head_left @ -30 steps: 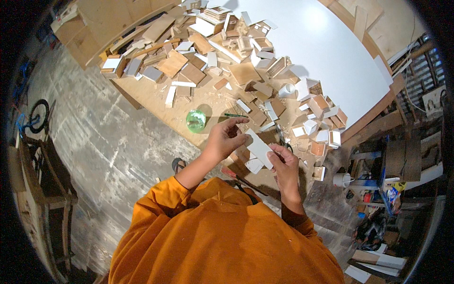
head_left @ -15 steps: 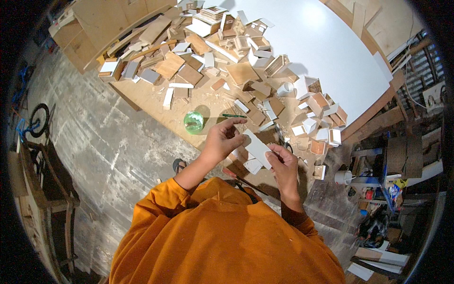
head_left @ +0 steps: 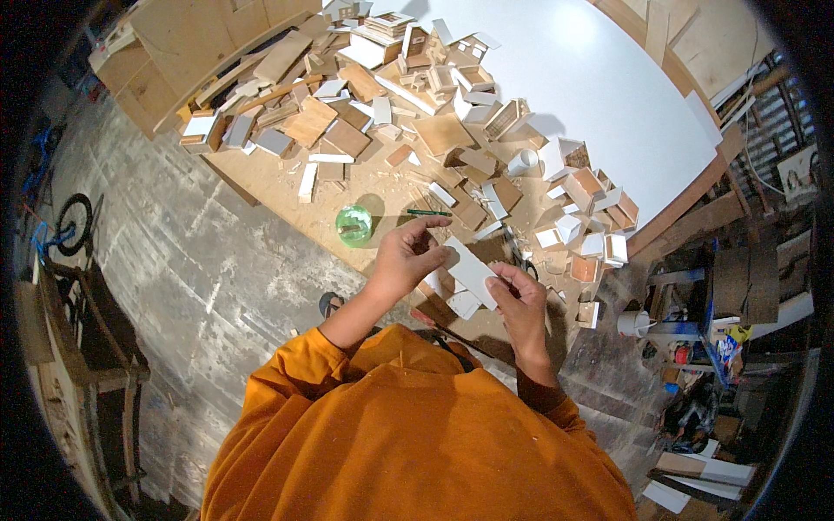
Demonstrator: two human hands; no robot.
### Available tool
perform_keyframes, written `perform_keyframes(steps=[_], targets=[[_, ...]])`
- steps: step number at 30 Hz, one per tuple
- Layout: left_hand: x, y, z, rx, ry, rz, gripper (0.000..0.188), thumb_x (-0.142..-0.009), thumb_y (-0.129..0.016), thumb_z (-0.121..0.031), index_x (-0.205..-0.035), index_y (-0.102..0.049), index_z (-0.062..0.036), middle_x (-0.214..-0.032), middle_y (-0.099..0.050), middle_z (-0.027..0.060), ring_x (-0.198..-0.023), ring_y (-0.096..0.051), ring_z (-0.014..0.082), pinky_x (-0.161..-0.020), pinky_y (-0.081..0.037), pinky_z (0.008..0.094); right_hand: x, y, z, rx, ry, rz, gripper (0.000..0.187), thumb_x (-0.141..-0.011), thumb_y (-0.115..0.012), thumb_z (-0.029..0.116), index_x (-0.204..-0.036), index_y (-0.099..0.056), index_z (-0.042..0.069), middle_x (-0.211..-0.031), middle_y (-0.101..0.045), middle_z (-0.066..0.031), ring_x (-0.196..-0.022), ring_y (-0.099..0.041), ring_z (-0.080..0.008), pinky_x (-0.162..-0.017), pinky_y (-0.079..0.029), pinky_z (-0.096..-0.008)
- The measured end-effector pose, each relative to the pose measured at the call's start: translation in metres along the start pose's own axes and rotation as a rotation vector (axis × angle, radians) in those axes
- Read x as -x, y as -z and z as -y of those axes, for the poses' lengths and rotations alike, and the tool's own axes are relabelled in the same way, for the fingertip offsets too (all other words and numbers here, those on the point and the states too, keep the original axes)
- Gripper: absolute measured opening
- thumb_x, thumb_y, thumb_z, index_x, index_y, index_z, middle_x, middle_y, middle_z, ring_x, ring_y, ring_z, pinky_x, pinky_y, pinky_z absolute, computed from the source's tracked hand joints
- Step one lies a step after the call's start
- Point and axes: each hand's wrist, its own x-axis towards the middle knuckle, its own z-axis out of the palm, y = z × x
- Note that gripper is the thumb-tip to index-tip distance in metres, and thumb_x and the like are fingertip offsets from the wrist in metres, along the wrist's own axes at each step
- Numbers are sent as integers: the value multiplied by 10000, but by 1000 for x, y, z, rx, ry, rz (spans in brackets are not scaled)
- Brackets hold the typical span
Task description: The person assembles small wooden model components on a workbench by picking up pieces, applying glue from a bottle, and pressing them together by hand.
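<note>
A small white rectangular panel [head_left: 470,274] is held slantwise in front of me, over the near edge of the workbench. My right hand [head_left: 524,301] pinches its lower right end, thumb on top. At the upper left end, the thumb of my left hand [head_left: 405,258] presses on the panel's edge; the index finger stretches out above it, and the other fingers are partly hidden. Beneath the panel lies another white piece [head_left: 464,304]. Just beyond my left hand is a dark green pen [head_left: 428,213], and to its left stands a green transparent container [head_left: 354,226].
Heaped wooden offcuts [head_left: 308,122] and small white-faced box shapes [head_left: 569,156] cover much of the workbench [head_left: 252,174]. A white cup [head_left: 523,162] stands among them. Beyond lies a large white sheet [head_left: 608,95]. A wooden frame [head_left: 87,373] stands at left, cluttered shelving [head_left: 695,330] at right.
</note>
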Motion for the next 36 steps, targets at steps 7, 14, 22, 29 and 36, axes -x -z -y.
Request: perform_keyframes(steps=[7,14,22,29,36], targets=[[1,1,-4,-4,18,3,361,-786,-685,-48,-1139,-612,-32,-709,-419,-83,-620,-383,29,-558,-324,183,1,-1,0,6,41,1,234,-816,-682,100,-1021,-660,-11,-854,-656,-17,-742,-562,-76,-680,-469,-229],[2,0,-5,-15,13,2,360,-786,-681,-50,-1139,-613,-33,-710,-438,-76,-629,-403,31,-567,-338,180,1,-1,0,-18,33,11,246,-818,-683,107,-1031,-655,-13,-863,-655,-24,-760,-564,-79,-690,-472,-231],[2,1,3,-25,9,6,367,-787,-685,-54,-1146,-609,-38,-718,-448,-76,-636,-418,30,-573,-353,184,2,-2,3,12,35,3,242,-819,-678,116,-1022,-658,-14,-843,-650,-16,-738,-559,-69,-666,-467,-223],[2,0,2,3,-25,-4,365,-789,-671,-47,-1148,-608,-40,-710,-454,-73,-619,-416,33,-560,-358,192,1,-2,0,14,66,-4,235,-816,-677,107,-1020,-660,-9,-826,-650,-12,-728,-557,-61,-660,-466,-224],[3,0,0,-97,-47,-32,345,-801,-673,-83,-1138,-617,-39,-693,-480,-51,-617,-431,43,-562,-374,207,-1,-2,-1,35,80,7,251,-810,-681,117,-1027,-657,-7,-860,-671,-38,-775,-595,-81,-689,-481,-240]])
